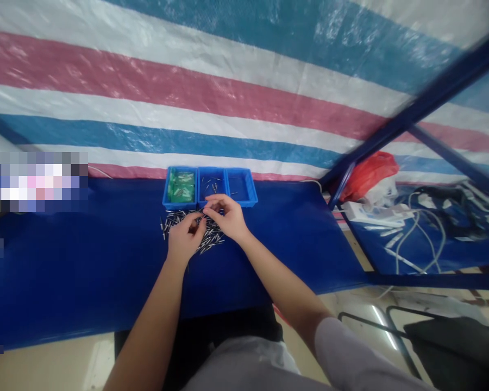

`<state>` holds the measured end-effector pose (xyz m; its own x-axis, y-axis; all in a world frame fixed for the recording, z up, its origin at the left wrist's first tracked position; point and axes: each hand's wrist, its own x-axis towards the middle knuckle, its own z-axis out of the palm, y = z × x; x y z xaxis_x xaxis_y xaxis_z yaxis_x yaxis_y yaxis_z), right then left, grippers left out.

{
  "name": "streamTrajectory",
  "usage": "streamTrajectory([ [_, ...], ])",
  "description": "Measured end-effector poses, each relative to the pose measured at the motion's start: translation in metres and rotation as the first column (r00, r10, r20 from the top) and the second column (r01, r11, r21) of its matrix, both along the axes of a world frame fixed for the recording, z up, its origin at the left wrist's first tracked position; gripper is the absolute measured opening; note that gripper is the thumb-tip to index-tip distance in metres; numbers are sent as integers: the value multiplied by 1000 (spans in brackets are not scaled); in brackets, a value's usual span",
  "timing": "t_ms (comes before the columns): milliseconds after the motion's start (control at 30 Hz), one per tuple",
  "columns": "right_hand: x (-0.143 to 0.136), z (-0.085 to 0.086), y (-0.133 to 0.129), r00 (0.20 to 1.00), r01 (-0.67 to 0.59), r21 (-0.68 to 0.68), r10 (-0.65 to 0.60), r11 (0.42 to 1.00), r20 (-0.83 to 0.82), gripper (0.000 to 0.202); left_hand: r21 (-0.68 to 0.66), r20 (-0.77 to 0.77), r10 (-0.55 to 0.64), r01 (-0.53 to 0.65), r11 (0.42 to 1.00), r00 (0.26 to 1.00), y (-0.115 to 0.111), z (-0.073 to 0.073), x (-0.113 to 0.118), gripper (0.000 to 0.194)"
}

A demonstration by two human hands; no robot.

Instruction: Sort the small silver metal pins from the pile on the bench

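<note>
Head view shows the left hand (181, 235) and right hand (230, 217) curled narrow, grip unclear, over slim rods (212, 237), probably light, stiff and slippery, best pinched mid-length.

Three bins (241, 190) at back of table (118, 260), sheet (212, 103) behind. Packets (183, 187) in left bin, pins (214, 188) in middle bin. Pin pile (212, 241) before bins, left hand (184, 237), right hand (229, 217) above. Right: second table (370, 252).

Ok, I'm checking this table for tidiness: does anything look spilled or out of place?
The loose heap of thin, metallic-looking pieces lies directly on the blue table, outside the blue bins, so it looks somewhat spilled, though that may be deliberate.
</note>
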<state>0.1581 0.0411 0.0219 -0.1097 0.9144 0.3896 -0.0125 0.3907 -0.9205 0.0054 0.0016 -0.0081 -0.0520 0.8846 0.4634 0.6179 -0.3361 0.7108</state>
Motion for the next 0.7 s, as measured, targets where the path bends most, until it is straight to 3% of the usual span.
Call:
streamTrajectory([
  [100,4,-9,-3,998,55,3,-55,998,-6,24,2,-9,-9,9,1000,1000,-1,0,1,22],
  [400,-1,-21,-11,982,-97,-120,75,988,-176,33,17,2,-1,1,1000,1000,-2,-4,-1,23],
  [700,2,-22,-4,968,-121,-192,73,974,-242,39,-1,5,9,-9,1000,1000,-4,1,-1,19],
])
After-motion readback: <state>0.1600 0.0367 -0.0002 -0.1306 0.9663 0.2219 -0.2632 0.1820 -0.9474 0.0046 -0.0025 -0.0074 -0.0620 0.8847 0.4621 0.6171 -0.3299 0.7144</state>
